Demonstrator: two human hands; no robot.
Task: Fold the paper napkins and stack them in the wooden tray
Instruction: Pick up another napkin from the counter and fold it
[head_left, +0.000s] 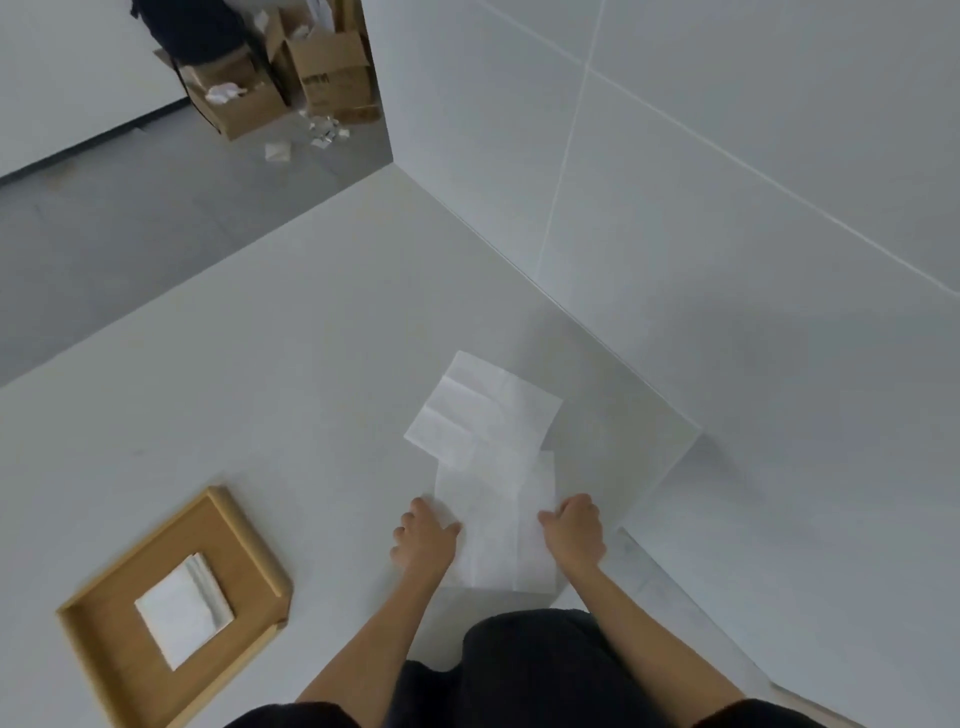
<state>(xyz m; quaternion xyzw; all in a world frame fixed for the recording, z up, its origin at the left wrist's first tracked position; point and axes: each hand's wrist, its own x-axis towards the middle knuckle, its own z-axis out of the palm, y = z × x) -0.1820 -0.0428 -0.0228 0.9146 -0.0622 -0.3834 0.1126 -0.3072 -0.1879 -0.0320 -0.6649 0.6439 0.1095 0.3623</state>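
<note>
Bring the near edge of the open paper napkin (496, 525) up squarely onto the far edge, then press the crease flat — it lies on the tabletop (270, 374). The left hand (426, 538) pinches its left edge, the right hand (574, 527) its right — fingers closed on paper. The wooden tray (98, 629), holding folded napkins (182, 608), sits well left.

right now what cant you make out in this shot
Head view only:
- Folded stack in the wooden tray: napkin count too small to tell.
- Tray's near corner: cut off by the bottom edge.
- Left hand and right hand: fingertips hidden by the napkin and knuckles.
- Cardboard boxes: contents too far, blurred.
</note>
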